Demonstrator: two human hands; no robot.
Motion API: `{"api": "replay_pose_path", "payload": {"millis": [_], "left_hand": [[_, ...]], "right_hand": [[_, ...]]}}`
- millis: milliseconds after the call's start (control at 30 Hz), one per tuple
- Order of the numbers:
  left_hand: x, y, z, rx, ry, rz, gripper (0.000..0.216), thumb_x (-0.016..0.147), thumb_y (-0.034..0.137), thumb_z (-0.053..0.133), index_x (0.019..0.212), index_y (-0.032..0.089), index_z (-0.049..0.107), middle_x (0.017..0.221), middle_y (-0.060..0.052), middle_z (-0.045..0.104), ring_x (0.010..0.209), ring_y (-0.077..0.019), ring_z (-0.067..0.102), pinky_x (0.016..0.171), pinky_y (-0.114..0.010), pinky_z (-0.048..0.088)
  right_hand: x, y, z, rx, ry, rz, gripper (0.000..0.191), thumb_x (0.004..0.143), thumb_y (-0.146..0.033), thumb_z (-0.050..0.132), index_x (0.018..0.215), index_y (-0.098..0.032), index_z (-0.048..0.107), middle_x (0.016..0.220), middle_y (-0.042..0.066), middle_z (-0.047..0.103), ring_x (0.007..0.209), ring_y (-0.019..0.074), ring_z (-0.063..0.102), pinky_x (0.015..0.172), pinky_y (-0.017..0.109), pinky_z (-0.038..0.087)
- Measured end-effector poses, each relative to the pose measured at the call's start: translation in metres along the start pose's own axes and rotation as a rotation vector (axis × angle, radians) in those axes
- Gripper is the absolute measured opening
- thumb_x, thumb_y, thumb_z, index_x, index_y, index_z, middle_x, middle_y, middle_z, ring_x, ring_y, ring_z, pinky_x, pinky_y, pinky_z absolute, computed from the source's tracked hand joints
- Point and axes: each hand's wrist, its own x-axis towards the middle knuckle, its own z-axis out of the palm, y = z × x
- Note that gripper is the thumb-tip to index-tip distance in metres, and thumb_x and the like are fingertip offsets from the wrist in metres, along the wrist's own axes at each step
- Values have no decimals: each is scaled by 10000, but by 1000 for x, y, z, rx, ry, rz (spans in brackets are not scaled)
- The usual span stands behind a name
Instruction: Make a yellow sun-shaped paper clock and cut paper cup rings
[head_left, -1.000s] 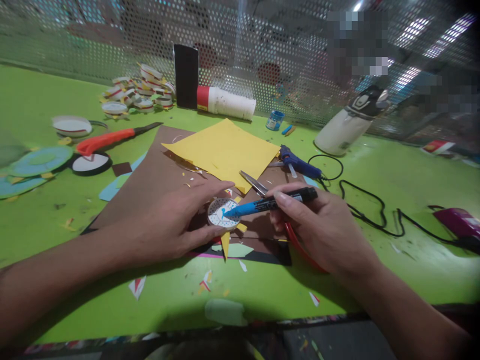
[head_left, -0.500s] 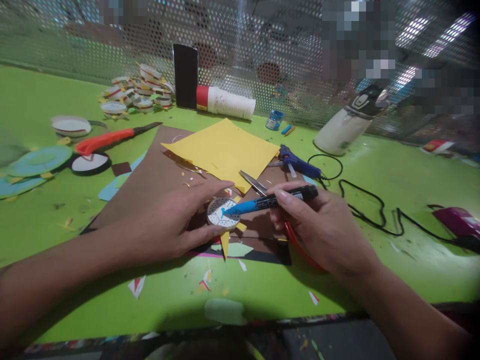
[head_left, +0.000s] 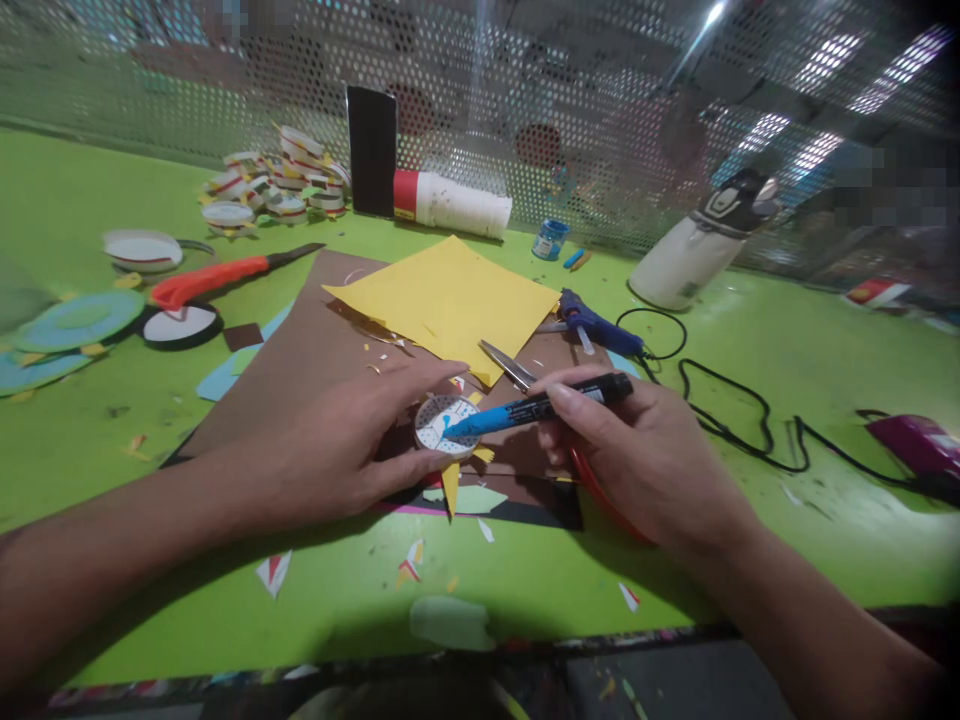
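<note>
The marker [head_left: 541, 404] tip is creeping slightly lower than a moment ago. My right grip [head_left: 646, 462] is pinching the marker. My left grip [head_left: 339, 442] is pinching the white disc [head_left: 433, 428] flat between both grips. If that pinch is loosening, the disc may be sliding and the ink smearing.
</note>
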Motion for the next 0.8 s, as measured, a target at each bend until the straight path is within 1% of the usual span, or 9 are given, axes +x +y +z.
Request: {"api": "replay_pose_path", "payload": {"millis": [133, 200, 300, 433, 533, 667, 800], "left_hand": [[0, 1, 0, 11, 10, 2, 507, 888, 439, 545, 1348, 250, 443, 1252, -88, 605, 1054, -272, 593, 847, -377, 485], [0, 1, 0, 7, 16, 10, 507, 886, 441, 548, 1343, 247, 451, 1259, -91, 602, 1067, -277, 589, 858, -381, 482], [0, 0, -1, 2, 14, 14, 508, 881, 448, 554, 1340, 251, 456, 1244, -91, 610, 1044, -277, 598, 833, -374, 490], [-1, -1, 0, 14, 13, 49, 486, 895, 435, 545, 1337, 258, 448, 1270, -84, 599, 1072, -272, 588, 845, -365, 483], [-1, -1, 0, 22, 16, 39, 493, 896, 433, 545, 1343, 251, 442, 1277, -86, 594, 1087, -274, 582, 858, -372, 480], [0, 0, 0, -3, 21, 44, 490, 887, 428, 553, 1338, 262, 457, 1270, -81, 600, 1084, -280, 589, 841, -375, 489], [1, 0, 0, -13, 17, 31, 505, 883, 419, 559, 1351, 267, 445, 1281, -77, 593, 1116, -283, 577, 878, -386, 481]], "right_hand": [[0, 0, 0, -48, 51, -18, 216, 839, -402, 684, 913, -200, 682, 638, -16, 651, 565, 89, 583, 527, 187, 505], [-1, 0, 0, -42, 48, -8, 224, 835, -409, 688, 926, -205, 677, 644, -14, 655, 578, 99, 589, 533, 198, 510], [-1, 0, -1, -40, 44, -9, 225, 834, -416, 686, 928, -212, 679, 649, -12, 652, 591, 109, 592, 542, 210, 513], [0, 0, 0, -83, 66, -36, 225, 833, -423, 685, 920, -215, 689, 648, -11, 653, 582, 106, 590, 522, 199, 503], [0, 0, 0, -97, 73, -37, 221, 834, -421, 685, 912, -215, 691, 641, -13, 652, 578, 102, 588, 521, 194, 503], [-1, -1, 0, -64, 57, -24, 209, 833, -404, 690, 911, -210, 689, 632, -16, 646, 568, 100, 582, 524, 201, 507], [-2, -3, 1, -41, 7, -13, 193, 839, -388, 686, 884, -200, 690, 611, -18, 638, 552, 94, 576, 521, 199, 507]]}}
